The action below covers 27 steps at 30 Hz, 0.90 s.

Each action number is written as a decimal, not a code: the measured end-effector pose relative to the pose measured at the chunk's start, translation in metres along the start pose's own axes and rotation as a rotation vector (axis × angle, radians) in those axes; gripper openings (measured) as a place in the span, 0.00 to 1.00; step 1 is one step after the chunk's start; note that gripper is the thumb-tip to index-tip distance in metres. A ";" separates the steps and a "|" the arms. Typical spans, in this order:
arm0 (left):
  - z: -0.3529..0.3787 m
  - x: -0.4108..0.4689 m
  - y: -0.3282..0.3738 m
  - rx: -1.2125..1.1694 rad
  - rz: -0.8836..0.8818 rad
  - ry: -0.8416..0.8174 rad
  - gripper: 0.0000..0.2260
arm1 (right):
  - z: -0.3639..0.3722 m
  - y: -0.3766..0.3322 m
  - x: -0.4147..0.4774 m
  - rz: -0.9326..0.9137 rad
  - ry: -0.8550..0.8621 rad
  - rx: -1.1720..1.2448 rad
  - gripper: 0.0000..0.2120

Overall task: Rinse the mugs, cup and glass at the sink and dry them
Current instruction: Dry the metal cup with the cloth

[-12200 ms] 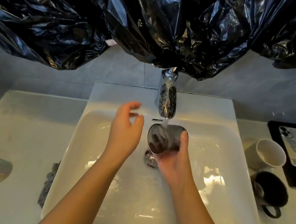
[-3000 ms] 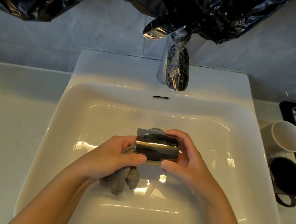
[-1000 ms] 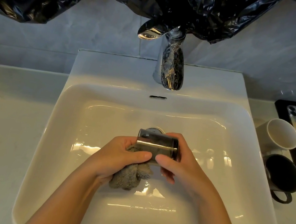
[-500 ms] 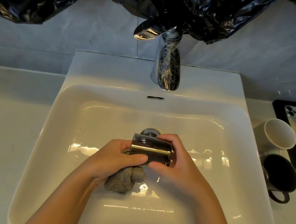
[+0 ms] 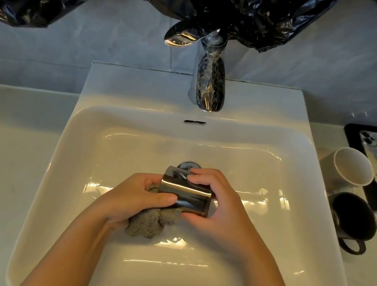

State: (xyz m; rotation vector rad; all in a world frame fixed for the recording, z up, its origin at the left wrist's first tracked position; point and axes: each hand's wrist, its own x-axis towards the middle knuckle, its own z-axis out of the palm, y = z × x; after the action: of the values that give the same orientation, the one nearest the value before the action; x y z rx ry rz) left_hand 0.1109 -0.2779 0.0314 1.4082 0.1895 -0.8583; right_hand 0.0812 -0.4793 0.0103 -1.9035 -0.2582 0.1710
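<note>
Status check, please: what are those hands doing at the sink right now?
Right hand grips dark glass over sink. Left hand holds grey cloth against it. No water from tap; nothing in the way.

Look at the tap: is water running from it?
No, no stream shows between the tap and the glass held over the sink.

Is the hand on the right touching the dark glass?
Touching. The head view shows the right hand with its fingers curled over the top of the dark glass and its thumb against the lower edge.
</note>
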 end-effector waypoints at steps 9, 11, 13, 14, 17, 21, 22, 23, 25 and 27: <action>-0.013 -0.025 0.012 -0.152 0.262 0.377 0.16 | -0.019 0.003 0.003 0.249 0.199 0.443 0.24; -0.017 -0.032 0.017 0.026 0.357 0.446 0.11 | -0.021 0.005 0.006 0.269 0.218 0.721 0.28; -0.018 -0.034 0.019 0.213 0.435 0.489 0.10 | -0.018 0.006 0.007 0.298 0.209 0.957 0.36; -0.018 -0.034 0.019 0.282 0.469 0.479 0.10 | -0.016 0.006 0.007 0.315 0.203 1.028 0.39; -0.006 -0.031 0.021 0.344 0.544 0.369 0.07 | -0.008 0.003 0.008 0.356 0.157 1.145 0.40; 0.018 -0.018 0.018 0.227 0.698 0.258 0.09 | 0.001 0.001 0.009 0.400 0.079 1.097 0.43; 0.025 -0.015 0.019 0.109 0.712 0.273 0.11 | 0.002 -0.001 0.009 0.400 0.061 1.067 0.43; 0.031 -0.011 0.018 -0.011 0.725 0.299 0.13 | 0.002 -0.002 0.009 0.385 0.043 1.036 0.42; 0.041 -0.005 0.017 -0.161 0.731 0.404 0.14 | 0.002 -0.003 0.008 0.358 0.023 0.949 0.38; 0.047 0.000 0.015 -0.157 0.687 0.550 0.13 | 0.003 -0.007 0.008 0.354 0.005 0.863 0.37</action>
State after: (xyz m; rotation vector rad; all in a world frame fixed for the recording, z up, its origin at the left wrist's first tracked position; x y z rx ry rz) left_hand 0.1032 -0.3221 0.0524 1.3990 0.1669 0.1152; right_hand 0.0871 -0.4724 0.0156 -1.0725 0.1520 0.4365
